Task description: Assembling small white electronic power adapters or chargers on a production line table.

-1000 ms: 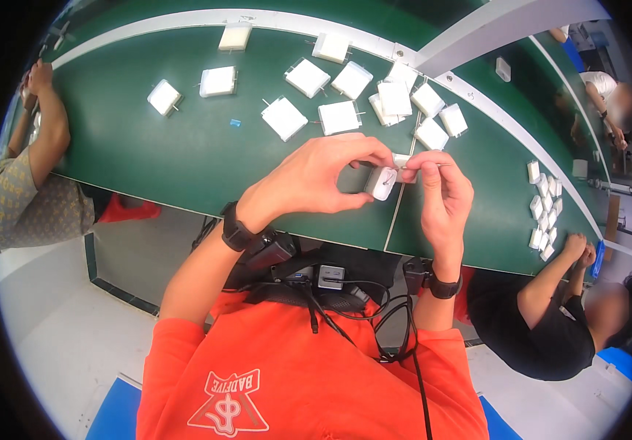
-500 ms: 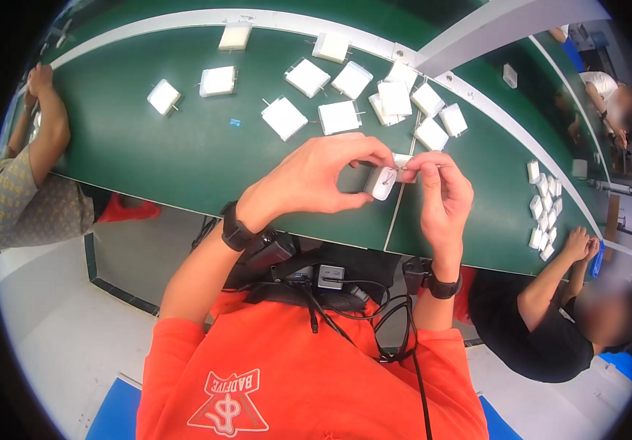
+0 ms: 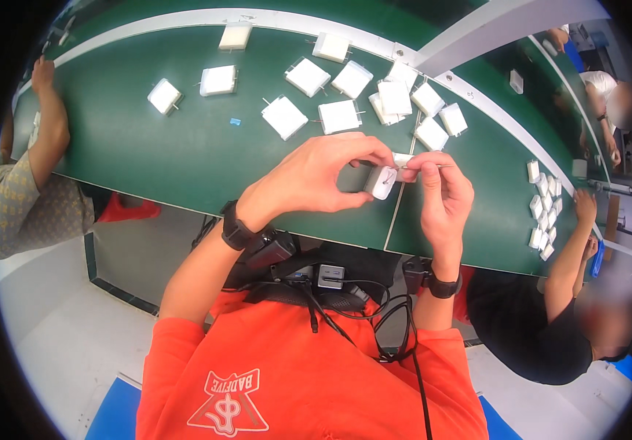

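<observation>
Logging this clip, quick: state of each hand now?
Left hand: closed, holding a white block.
Right hand: closed in a pinch; what it holds is too small to tell.

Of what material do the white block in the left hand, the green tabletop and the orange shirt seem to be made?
White block: probably hard plastic, smooth; its end has a rounded outline.
Green tabletop: perhaps a rubber mat or laminate, slightly glossy; an even colour with faint sheen.
Orange shirt: fabric, matt; it drapes in soft folds, but the weave cannot be made out.
</observation>
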Demonstrator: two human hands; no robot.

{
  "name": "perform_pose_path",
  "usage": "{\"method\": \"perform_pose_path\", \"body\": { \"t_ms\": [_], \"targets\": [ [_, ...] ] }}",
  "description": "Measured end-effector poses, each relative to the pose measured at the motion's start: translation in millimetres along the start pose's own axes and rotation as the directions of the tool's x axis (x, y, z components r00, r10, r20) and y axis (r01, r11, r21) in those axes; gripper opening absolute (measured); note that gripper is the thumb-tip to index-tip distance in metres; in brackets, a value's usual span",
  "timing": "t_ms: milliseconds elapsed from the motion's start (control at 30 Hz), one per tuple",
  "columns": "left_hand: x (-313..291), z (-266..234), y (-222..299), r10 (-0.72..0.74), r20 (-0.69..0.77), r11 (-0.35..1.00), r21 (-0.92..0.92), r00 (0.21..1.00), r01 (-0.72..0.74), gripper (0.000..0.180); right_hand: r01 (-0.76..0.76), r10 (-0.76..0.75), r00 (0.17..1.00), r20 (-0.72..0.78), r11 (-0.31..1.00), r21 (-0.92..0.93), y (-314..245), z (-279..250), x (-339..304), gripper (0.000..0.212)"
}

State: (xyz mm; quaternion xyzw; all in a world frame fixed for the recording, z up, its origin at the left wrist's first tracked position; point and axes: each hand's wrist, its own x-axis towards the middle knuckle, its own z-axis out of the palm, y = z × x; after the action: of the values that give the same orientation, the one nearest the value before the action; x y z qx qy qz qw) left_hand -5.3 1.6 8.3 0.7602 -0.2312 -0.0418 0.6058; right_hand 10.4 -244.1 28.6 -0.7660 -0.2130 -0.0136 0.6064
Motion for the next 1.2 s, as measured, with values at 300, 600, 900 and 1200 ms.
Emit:
{"method": "perform_pose_path", "body": {
  "t_ms": [300, 600, 900, 1200],
  "targets": [
    [0.0, 2.1, -4.9, 0.016, 0.000, 1.000, -0.012, 1.000, -0.016, 0.050, -0.001, 0.001, 1.000, 0.012, 1.000, -0.022, -1.7, 1.3, 1.6, 0.019],
    [-0.7, 2.4, -8.2, 0.027, -0.004, 1.000, -0.011, 1.000, -0.027, 0.053, 0.147, -0.132, 0.989, 0.068, 0.917, -0.371, -24.0, 5.6, 6.4, 0.004],
    [1.7, 3.2, -6.0, 0.050, 0.006, 0.999, 0.000, 0.999, -0.050, 0.055, 0.232, -0.183, 0.972, 0.147, 0.850, -0.472, -35.8, 12.1, 11.0, 0.007],
    [-2.2, 1.6, -7.5, -0.038, 0.041, 0.997, -0.065, 0.998, 0.041, 0.056, -0.313, 0.352, 0.933, 0.079, 0.898, -0.311, -38.6, 15.4, 44.5, 0.021]
  ]
}}
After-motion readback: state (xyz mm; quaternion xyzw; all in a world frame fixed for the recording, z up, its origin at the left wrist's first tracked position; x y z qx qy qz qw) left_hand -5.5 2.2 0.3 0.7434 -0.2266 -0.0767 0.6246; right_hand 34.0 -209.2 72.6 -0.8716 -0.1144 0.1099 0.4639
